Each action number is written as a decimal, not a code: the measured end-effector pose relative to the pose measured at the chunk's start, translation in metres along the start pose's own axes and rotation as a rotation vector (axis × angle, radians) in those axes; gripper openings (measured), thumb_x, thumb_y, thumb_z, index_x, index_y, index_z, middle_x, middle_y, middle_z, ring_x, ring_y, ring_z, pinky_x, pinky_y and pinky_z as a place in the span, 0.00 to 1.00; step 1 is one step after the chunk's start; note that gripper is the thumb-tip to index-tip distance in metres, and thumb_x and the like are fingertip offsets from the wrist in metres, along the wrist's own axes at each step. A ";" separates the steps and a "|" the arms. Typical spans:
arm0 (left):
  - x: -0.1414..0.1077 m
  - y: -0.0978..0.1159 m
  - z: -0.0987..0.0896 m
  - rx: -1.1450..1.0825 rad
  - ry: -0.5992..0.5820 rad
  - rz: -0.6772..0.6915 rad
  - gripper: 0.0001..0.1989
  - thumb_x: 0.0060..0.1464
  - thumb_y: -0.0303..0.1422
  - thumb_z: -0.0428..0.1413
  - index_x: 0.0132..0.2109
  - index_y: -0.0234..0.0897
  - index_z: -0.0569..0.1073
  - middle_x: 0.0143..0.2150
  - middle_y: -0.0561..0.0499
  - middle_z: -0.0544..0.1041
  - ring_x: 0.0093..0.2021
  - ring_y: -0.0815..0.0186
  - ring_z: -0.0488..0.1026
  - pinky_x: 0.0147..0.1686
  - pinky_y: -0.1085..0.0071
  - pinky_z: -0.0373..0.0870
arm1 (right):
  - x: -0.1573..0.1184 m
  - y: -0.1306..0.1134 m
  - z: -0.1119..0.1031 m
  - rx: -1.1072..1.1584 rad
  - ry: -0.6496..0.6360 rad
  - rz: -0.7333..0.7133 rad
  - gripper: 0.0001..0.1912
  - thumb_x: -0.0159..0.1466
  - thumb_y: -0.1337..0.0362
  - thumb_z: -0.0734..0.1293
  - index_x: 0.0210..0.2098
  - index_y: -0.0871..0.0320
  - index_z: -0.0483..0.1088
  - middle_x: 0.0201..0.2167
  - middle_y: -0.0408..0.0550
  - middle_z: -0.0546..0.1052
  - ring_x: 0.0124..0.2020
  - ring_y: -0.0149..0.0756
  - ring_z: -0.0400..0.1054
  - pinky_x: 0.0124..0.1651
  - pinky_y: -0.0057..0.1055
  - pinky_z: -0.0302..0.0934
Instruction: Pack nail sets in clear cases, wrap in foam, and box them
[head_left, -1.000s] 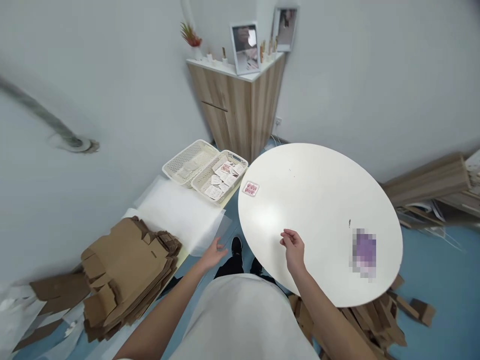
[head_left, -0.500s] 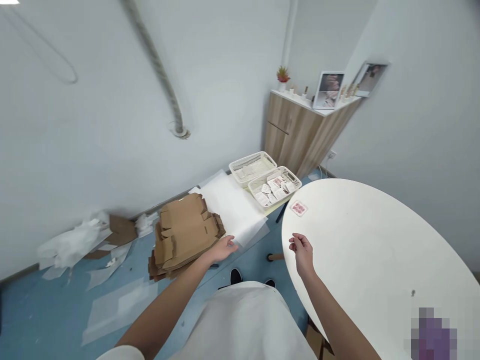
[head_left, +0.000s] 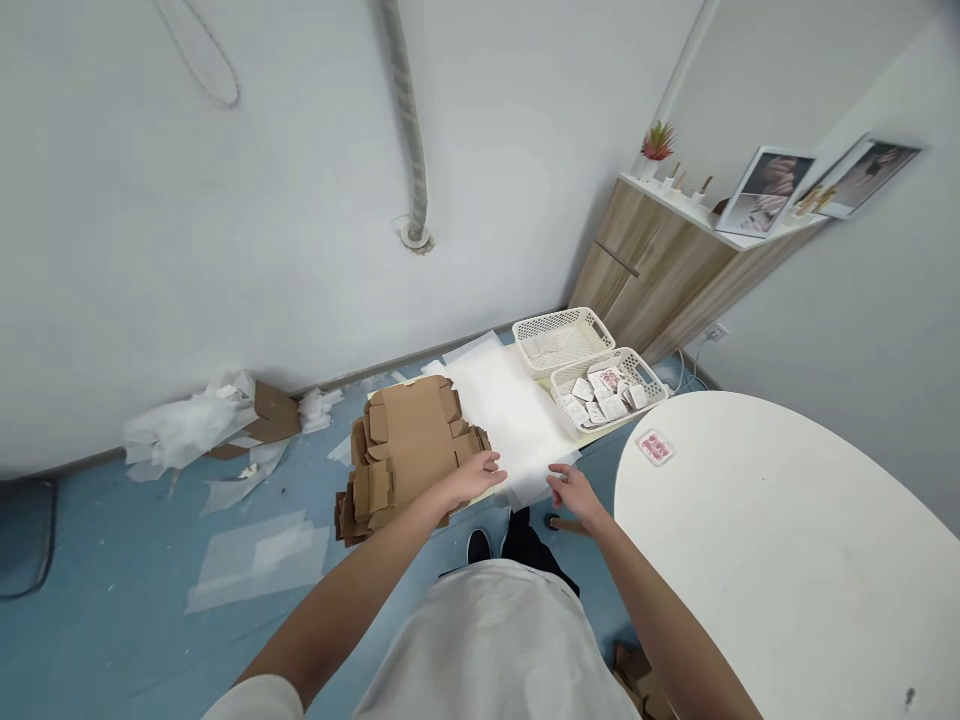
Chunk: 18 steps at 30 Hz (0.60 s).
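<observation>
My left hand (head_left: 474,478) hovers at the near right corner of a stack of flattened cardboard boxes (head_left: 412,440), its fingers apart and nothing in them. Over the near edge of the white paper sheets (head_left: 502,400), my right hand (head_left: 574,490) hangs with its fingers partly spread, holding nothing. Beyond the sheets stands a white plastic basket (head_left: 559,385) with several small white packets in it. Behind that is a second white basket (head_left: 525,335) with a few flat clear pieces. A small clear pack with pink contents (head_left: 655,447) lies on the round white table (head_left: 780,530).
A wooden cabinet (head_left: 660,250) with picture frames and a small plant stands in the far corner. Crumpled white wrapping (head_left: 191,420) and loose sheets (head_left: 259,560) lie on the blue floor at left. A dark chair part (head_left: 26,535) shows at the left edge.
The view has swung left and the surroundings shift rightward. My right hand has left the round table and come over the paper's edge, closer to my left hand.
</observation>
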<state>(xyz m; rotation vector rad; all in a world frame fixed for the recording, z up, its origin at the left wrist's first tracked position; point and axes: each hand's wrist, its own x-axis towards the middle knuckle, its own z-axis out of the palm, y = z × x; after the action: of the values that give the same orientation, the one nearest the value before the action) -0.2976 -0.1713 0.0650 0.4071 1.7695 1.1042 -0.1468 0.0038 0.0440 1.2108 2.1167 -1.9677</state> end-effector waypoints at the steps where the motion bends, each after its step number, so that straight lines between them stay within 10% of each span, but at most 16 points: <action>1: 0.006 0.003 0.001 -0.051 -0.003 -0.023 0.36 0.44 0.46 0.57 0.57 0.33 0.59 0.56 0.36 0.64 0.51 0.57 0.66 0.47 0.67 0.62 | 0.009 -0.001 0.000 -0.086 -0.005 0.021 0.24 0.54 0.57 0.64 0.48 0.61 0.65 0.15 0.40 0.70 0.18 0.33 0.65 0.28 0.32 0.60; 8: 0.057 0.026 0.004 -0.249 0.082 -0.221 0.38 0.45 0.52 0.52 0.61 0.46 0.51 0.66 0.47 0.45 0.62 0.54 0.50 0.51 0.64 0.59 | 0.097 -0.012 0.018 -0.693 -0.093 -0.146 0.25 0.59 0.67 0.56 0.56 0.64 0.57 0.53 0.58 0.67 0.54 0.40 0.61 0.53 0.35 0.55; 18: 0.177 0.031 0.024 -0.241 0.217 -0.399 0.44 0.45 0.56 0.49 0.63 0.37 0.48 0.67 0.45 0.38 0.65 0.55 0.33 0.61 0.58 0.36 | 0.199 0.016 0.043 -1.212 -0.165 -0.338 0.31 0.61 0.67 0.53 0.62 0.66 0.43 0.64 0.57 0.43 0.65 0.47 0.32 0.61 0.49 0.37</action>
<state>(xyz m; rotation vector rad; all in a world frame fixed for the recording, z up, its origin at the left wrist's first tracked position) -0.3663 -0.0215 -0.0112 -0.2132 1.7750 1.0818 -0.2983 0.0688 -0.0759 0.4364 2.7212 -0.4354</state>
